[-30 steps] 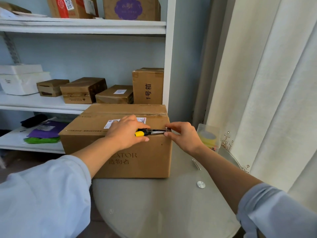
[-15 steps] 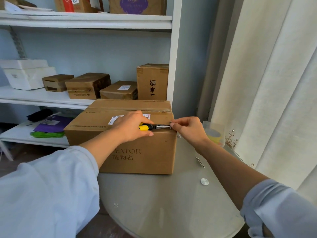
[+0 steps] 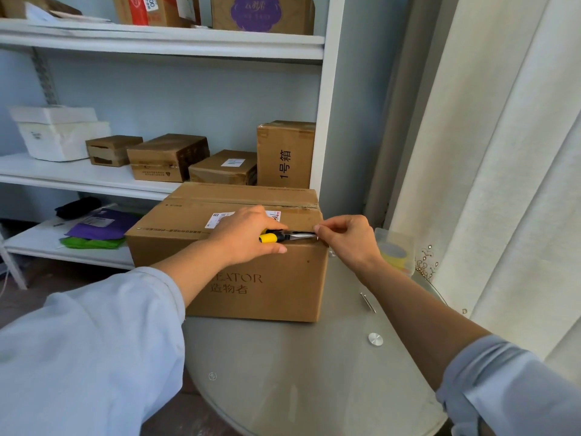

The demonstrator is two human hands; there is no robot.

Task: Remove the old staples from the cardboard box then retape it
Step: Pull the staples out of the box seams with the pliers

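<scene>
A brown cardboard box (image 3: 270, 278) with printed lettering stands on a round glass table (image 3: 314, 372). My left hand (image 3: 245, 236) grips yellow-and-black pliers (image 3: 287, 236), whose metal jaws point right along the box's top front edge. My right hand (image 3: 349, 239) pinches at the jaw tips by the box's top right corner; whatever lies between the fingertips is too small to make out. A white label on the lid is partly hidden by my left hand.
A clear plastic tub holding a yellow tape roll (image 3: 394, 253) sits right of the box. Loose metal pins (image 3: 367, 302) lie on the glass. White shelves (image 3: 78, 180) with several small boxes stand behind. A cream curtain (image 3: 503, 184) hangs at the right.
Both hands stay at the box's top right corner with the pliers. The view has tilted slightly, so everything sits a little higher in frame.
</scene>
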